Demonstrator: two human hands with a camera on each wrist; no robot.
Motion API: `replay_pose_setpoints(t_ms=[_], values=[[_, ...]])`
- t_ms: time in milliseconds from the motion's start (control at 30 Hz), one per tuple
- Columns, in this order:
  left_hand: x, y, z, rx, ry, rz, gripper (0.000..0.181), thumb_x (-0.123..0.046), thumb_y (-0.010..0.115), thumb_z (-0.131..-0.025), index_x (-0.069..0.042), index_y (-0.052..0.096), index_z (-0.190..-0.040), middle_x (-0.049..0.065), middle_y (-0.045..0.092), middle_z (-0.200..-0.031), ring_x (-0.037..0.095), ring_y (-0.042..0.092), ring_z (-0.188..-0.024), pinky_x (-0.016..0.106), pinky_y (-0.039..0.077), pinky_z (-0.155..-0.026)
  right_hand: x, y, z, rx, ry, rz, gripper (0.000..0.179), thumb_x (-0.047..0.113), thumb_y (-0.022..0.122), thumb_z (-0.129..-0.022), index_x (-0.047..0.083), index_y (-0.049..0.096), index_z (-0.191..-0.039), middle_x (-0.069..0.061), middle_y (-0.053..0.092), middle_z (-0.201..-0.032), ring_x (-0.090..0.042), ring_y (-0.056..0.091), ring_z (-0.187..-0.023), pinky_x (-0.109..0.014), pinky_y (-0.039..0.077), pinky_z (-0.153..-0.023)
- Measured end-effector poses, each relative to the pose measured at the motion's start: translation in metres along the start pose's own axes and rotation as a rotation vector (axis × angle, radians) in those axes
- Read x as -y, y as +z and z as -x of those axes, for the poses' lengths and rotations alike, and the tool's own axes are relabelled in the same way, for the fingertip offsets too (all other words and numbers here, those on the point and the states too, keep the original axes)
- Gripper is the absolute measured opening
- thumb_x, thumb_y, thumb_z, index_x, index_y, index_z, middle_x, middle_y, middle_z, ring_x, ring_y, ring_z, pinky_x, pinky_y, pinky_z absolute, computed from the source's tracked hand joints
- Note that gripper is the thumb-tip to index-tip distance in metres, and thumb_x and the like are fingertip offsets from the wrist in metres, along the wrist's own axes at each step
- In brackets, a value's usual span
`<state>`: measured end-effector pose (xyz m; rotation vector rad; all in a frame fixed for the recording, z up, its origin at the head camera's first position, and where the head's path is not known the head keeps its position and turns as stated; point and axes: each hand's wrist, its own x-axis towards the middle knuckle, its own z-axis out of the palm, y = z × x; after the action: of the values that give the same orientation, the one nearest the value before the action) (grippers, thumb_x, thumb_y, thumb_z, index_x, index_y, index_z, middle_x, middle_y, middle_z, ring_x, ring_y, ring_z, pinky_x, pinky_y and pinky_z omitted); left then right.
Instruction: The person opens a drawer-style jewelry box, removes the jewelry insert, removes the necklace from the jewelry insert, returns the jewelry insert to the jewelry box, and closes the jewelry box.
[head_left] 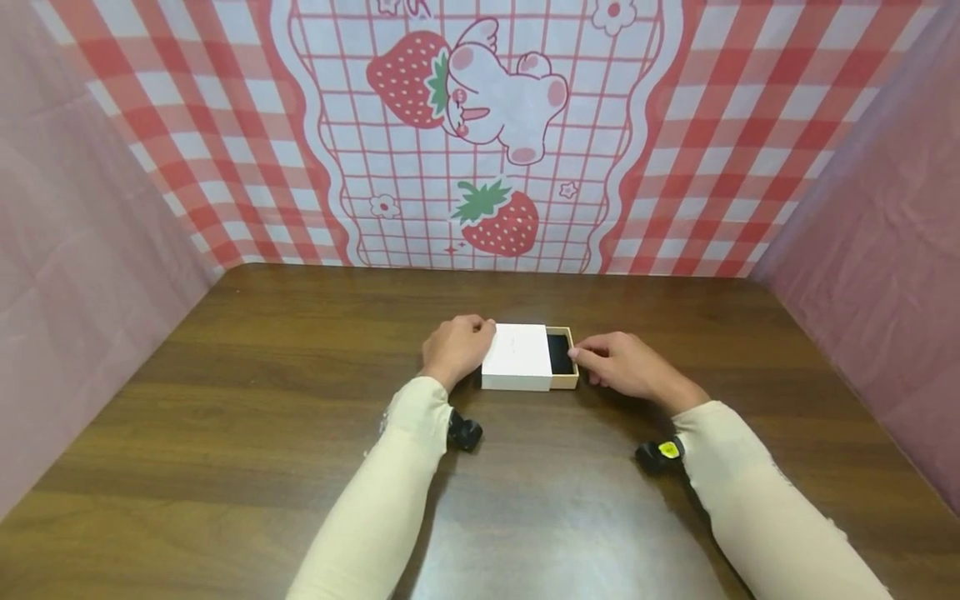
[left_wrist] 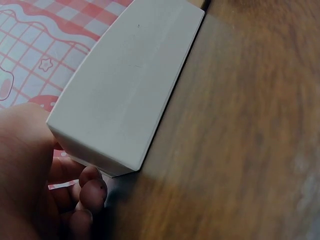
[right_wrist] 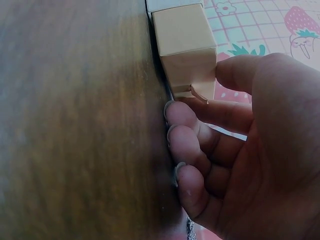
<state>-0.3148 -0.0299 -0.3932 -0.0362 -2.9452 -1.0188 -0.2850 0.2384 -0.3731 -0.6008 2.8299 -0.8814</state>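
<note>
A white box sleeve (head_left: 516, 354) lies flat on the table, with a tan inner tray (head_left: 564, 382) sticking out of its right end. Something black (head_left: 559, 354) shows inside the tray. My left hand (head_left: 457, 348) holds the sleeve at its left end; the left wrist view shows fingers curled at that end of the white sleeve (left_wrist: 120, 85). At the opposite end, my right hand (head_left: 622, 362) pinches the tray's end wall. In the right wrist view, thumb and forefinger are at that tan wall (right_wrist: 187, 70), where a small paper flap (right_wrist: 199, 94) stands out.
The brown wooden table (head_left: 247, 400) extends around the box. A red-and-white checked cloth (head_left: 495, 108) with strawberries hangs behind it, and pink cloths (head_left: 862, 217) hang at the sides. Black wrist cameras (head_left: 465, 432) are strapped over the cream sleeves.
</note>
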Motion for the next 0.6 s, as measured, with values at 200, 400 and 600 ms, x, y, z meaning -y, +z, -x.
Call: replay_pose_setpoints(t_ms=[200, 400, 600], values=[[-0.0006, 0.0005, -0.0003, 0.002, 0.014, 0.002, 0.046, -0.049, 0.041, -0.102, -0.023, 0.070, -0.127, 0.000, 0.066, -0.131, 0.029, 0.060, -0.118, 0.051, 0.043, -0.096, -0.0011, -0.0001, 0.0009, -0.002, 0.010, -0.007, 0.035, 0.042, 0.056, -0.103, 0.011, 0.072, -0.101, 0.001, 0.058, -0.066, -0.016, 0.055, -0.064, -0.034, 0.044, -0.061], [-0.0003, 0.0008, 0.0013, 0.010, 0.006, 0.016, 0.047, -0.049, 0.042, -0.102, -0.022, 0.070, -0.128, 0.001, 0.066, -0.131, 0.028, 0.059, -0.119, 0.051, 0.042, -0.098, -0.0014, 0.0004, 0.0007, 0.002, 0.017, -0.009, 0.036, 0.042, 0.057, -0.102, 0.011, 0.073, -0.106, 0.001, 0.060, -0.068, -0.016, 0.056, -0.065, -0.033, 0.046, -0.061], [-0.0007, 0.0007, 0.0012, 0.004, -0.002, 0.012, 0.047, -0.049, 0.042, -0.102, -0.021, 0.070, -0.127, 0.001, 0.066, -0.131, 0.029, 0.059, -0.119, 0.051, 0.042, -0.098, -0.0016, 0.0013, 0.0001, 0.014, 0.018, -0.012, 0.038, 0.042, 0.056, -0.102, 0.009, 0.072, -0.112, 0.000, 0.062, -0.070, -0.016, 0.057, -0.066, -0.034, 0.046, -0.061]])
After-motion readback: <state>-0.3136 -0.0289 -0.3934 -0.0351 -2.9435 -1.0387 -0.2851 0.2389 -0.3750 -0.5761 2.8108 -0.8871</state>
